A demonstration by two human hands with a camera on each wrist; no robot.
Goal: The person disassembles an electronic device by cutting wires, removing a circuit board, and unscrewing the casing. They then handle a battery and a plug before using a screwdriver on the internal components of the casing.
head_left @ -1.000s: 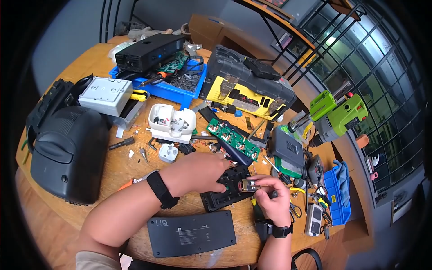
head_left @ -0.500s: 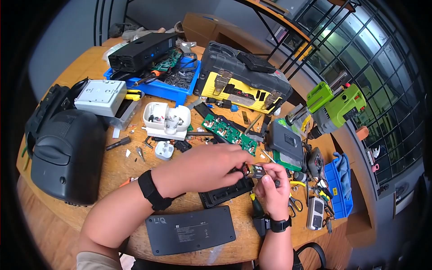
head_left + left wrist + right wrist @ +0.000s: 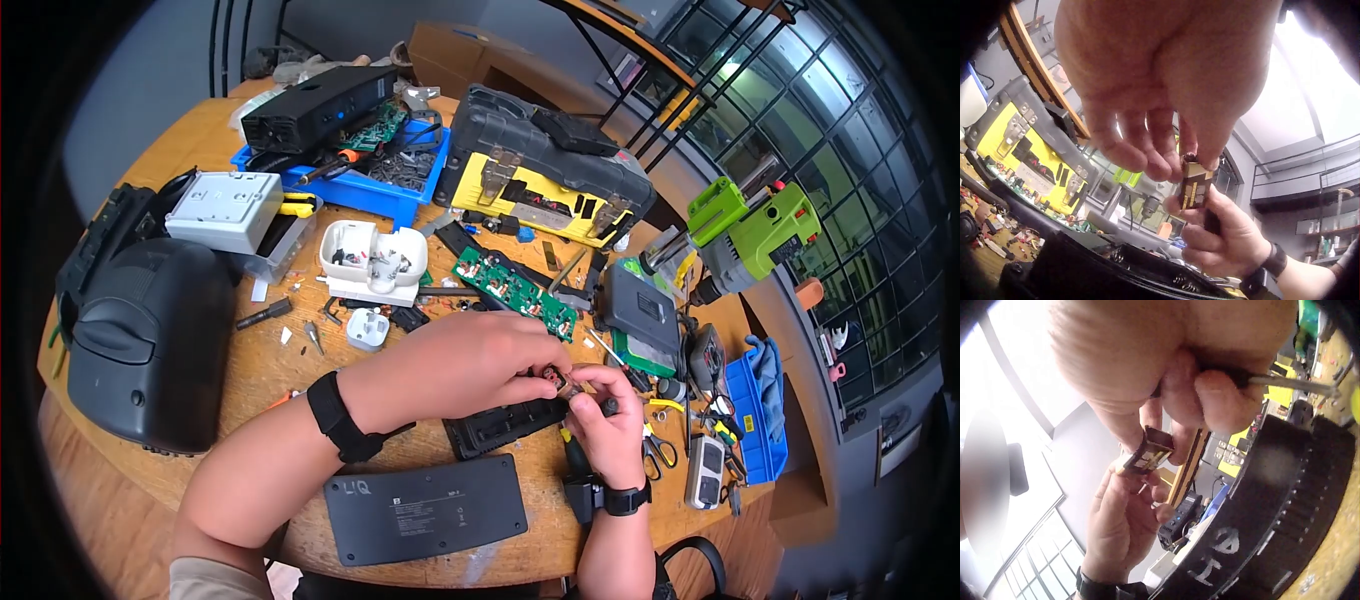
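Observation:
Between both hands, above the black housing (image 3: 505, 430), is a black and gold 9-volt battery (image 3: 1196, 185). The thumb and fingers of my left hand (image 3: 500, 365) pinch its terminal end. My right hand (image 3: 608, 425) grips the battery's other end with thumb and fingertips. Tucked in the curled fingers of that same hand is a screwdriver, its metal shaft (image 3: 1291, 382) sticking out in the right wrist view. Metal springs (image 3: 1185, 281) show inside the housing in the left wrist view. A black cover panel (image 3: 430, 510) marked in white lies on the table in front of me.
A green circuit board (image 3: 510, 290) and a white divided container (image 3: 370, 265) stand beyond the hands. Scissors (image 3: 657, 455) and a multimeter-like grey device (image 3: 706, 470) lie at right. Behind are a yellow-black toolbox (image 3: 550, 170) and a blue tray (image 3: 400, 205).
My left hand has come up from the housing to the battery's end. The right hand has kept the battery and screwdriver, and the battery has turned and tilted.

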